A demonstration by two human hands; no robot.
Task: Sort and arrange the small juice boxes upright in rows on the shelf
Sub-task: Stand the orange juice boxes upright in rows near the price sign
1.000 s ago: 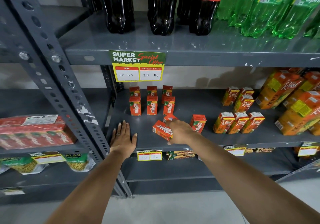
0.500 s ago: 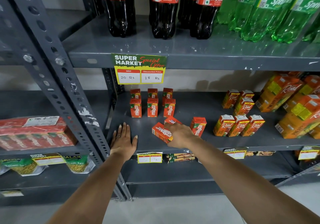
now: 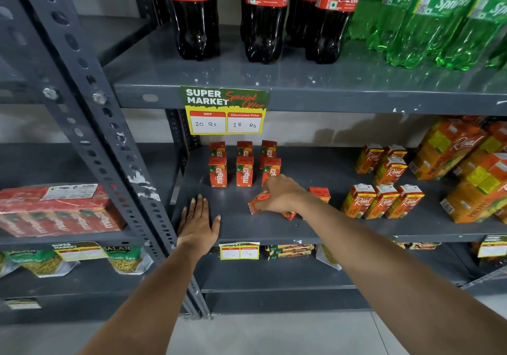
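Grey steel racking fills our view, its painted uprights (image 3: 90, 124) punched with round holes and chipped pale in places, the shelf (image 3: 274, 228) before us smooth and dull. At far left, on the neighbouring bay, we see a shrink-wrapped red multipack (image 3: 55, 209) of cartons, glossy under its film, and below it crinkled snack pouches (image 3: 41, 261).

Our left hand (image 3: 198, 224) lies flat on the front of the shelf, palm down, fingers spread and gripping nothing; a ring shows on one finger. Behind it, six small red Maaza juice boxes (image 3: 244, 172) stand upright in two rows of three, squared cardboard bricks with folded tops. Above them a printed paper price tag (image 3: 225, 111) hangs from the upper shelf edge.

Our right hand (image 3: 279, 194) is closed around one red juice box (image 3: 256, 203), which is tilted, its end pointing left just above the shelf. Under the wrist another red carton (image 3: 289, 214) lies partly hidden, and just beside the forearm one more red box (image 3: 319, 193) stands upright.

Further right, small orange Real cartons (image 3: 382, 202) stand in a row of three, with more behind, and tall orange pineapple cartons (image 3: 477, 187) lean at the edge. Overhead, dark cola bottles (image 3: 266, 17) and ribbed green Sprite bottles (image 3: 428, 22) of clear plastic stand.
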